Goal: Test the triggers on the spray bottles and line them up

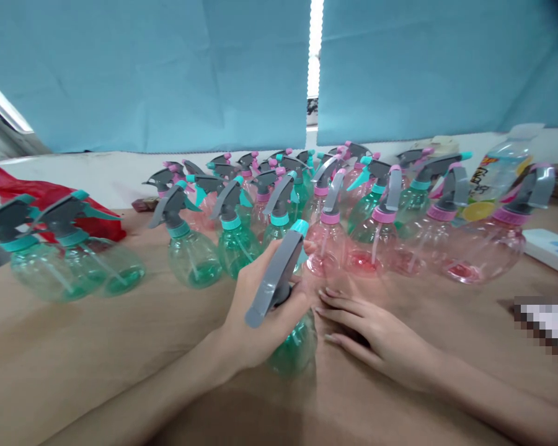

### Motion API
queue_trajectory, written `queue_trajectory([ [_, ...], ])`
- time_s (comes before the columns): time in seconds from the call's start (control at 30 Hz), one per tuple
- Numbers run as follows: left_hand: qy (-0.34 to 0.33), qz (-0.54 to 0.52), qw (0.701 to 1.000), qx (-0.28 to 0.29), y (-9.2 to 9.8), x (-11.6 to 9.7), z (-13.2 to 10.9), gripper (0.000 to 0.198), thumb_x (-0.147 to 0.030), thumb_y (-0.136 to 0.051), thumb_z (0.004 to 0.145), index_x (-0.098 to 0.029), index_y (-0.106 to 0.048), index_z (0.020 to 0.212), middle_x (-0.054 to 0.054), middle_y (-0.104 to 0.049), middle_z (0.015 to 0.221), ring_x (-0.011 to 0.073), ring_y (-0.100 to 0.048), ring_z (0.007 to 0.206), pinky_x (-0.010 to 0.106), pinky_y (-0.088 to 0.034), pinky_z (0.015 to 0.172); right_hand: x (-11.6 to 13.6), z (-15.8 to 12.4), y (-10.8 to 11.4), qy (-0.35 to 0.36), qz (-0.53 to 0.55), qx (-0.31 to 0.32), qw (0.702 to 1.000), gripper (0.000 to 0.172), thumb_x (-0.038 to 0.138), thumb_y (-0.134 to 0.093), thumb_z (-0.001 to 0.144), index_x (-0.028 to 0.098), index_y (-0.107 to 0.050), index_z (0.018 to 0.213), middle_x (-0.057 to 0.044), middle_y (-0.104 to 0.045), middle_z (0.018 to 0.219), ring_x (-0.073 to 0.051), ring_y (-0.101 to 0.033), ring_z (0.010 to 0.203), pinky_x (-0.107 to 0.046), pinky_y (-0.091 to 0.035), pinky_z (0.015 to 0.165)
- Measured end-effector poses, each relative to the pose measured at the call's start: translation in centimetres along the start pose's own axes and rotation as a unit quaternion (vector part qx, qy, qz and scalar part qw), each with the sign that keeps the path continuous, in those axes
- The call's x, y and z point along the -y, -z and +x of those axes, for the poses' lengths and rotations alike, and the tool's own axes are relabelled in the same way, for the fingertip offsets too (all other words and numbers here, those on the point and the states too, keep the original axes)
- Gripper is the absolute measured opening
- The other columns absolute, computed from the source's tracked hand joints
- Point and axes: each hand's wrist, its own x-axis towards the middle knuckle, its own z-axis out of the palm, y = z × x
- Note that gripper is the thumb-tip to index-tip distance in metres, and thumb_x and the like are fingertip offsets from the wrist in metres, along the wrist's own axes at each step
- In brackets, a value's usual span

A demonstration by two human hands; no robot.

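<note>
My left hand (pixel 255 310) is wrapped round the neck of a green spray bottle (pixel 292 347) with a grey trigger head (pixel 276 272), which stands on the brown table (pixel 97 353) in front of me. My right hand (pixel 376 337) lies beside the bottle with its fingers stretched out flat on the table, fingertips close to the bottle's body. Just behind the hands stands a pink spray bottle (pixel 328 244) in a crowd of others.
Several green and pink spray bottles (pixel 390 229) fill the table's middle and back. Two green ones (pixel 74 260) stand at the left by a red bag (pixel 37 192). A drink bottle (pixel 497 173) and a white box (pixel 553 248) sit at the right. Blue curtains hang behind.
</note>
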Motion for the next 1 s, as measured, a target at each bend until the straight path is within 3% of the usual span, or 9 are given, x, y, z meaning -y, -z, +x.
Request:
queue_trajectory([
  [0.2,0.015,0.026,0.999,-0.027,0.2,-0.4,-0.1,0.015,-0.015,-0.052,0.075,-0.025,-0.049,0.087,-0.006,-0.046,0.067,0.0132,-0.047,0.056,0.028,-0.041,0.054,0.4,-0.1,0.1,-0.009,-0.06,-0.024,0.998,0.039,0.039,-0.051,0.098,0.019,-0.062,0.129,-0.014,-0.055,0.141,-0.031,-0.046,0.135,-0.052,-0.044,0.107],
  [0.37,0.003,0.016,0.999,-0.033,0.3,-0.8,-0.1,0.034,-0.013,-0.05,0.078,-0.023,-0.055,0.11,0.0,-0.061,0.095,0.0153,-0.059,0.076,0.03,-0.052,0.071,0.5,-0.2,0.1,-0.021,-0.078,-0.05,0.995,0.042,0.042,-0.053,0.096,0.018,-0.062,0.13,-0.016,-0.051,0.145,-0.034,-0.041,0.137,-0.056,-0.04,0.108],
  [0.57,-0.012,0.055,0.998,-0.031,0.7,-0.2,-0.3,0.006,-0.02,-0.052,0.08,-0.024,-0.055,0.084,-0.002,-0.054,0.069,0.018,-0.057,0.069,0.03,-0.043,0.057,0.4,-0.1,0.2,-0.022,-0.075,-0.044,0.996,0.043,0.043,-0.053,0.096,0.018,-0.062,0.129,-0.016,-0.054,0.142,-0.033,-0.042,0.137,-0.055,-0.04,0.109],
  [0.83,-0.007,0.032,0.999,-0.009,1.1,-0.9,0.0,0.009,-0.019,-0.053,0.079,-0.024,-0.058,0.085,-0.002,-0.061,0.082,0.0163,-0.058,0.071,0.029,-0.047,0.06,0.4,0.0,0.3,-0.017,-0.083,-0.037,0.996,0.043,0.043,-0.051,0.097,0.018,-0.062,0.13,-0.017,-0.053,0.142,-0.033,-0.042,0.137,-0.056,-0.041,0.107],
  [1.0,-0.012,0.029,0.999,-0.005,1.2,-0.9,0.3,0.011,-0.018,-0.053,0.076,-0.024,-0.056,0.085,-0.002,-0.058,0.077,0.0154,-0.053,0.065,0.029,-0.043,0.057,0.4,-0.1,0.3,-0.02,-0.073,-0.042,0.996,0.043,0.043,-0.053,0.096,0.018,-0.062,0.13,-0.016,-0.053,0.143,-0.033,-0.042,0.137,-0.056,-0.04,0.107],
])
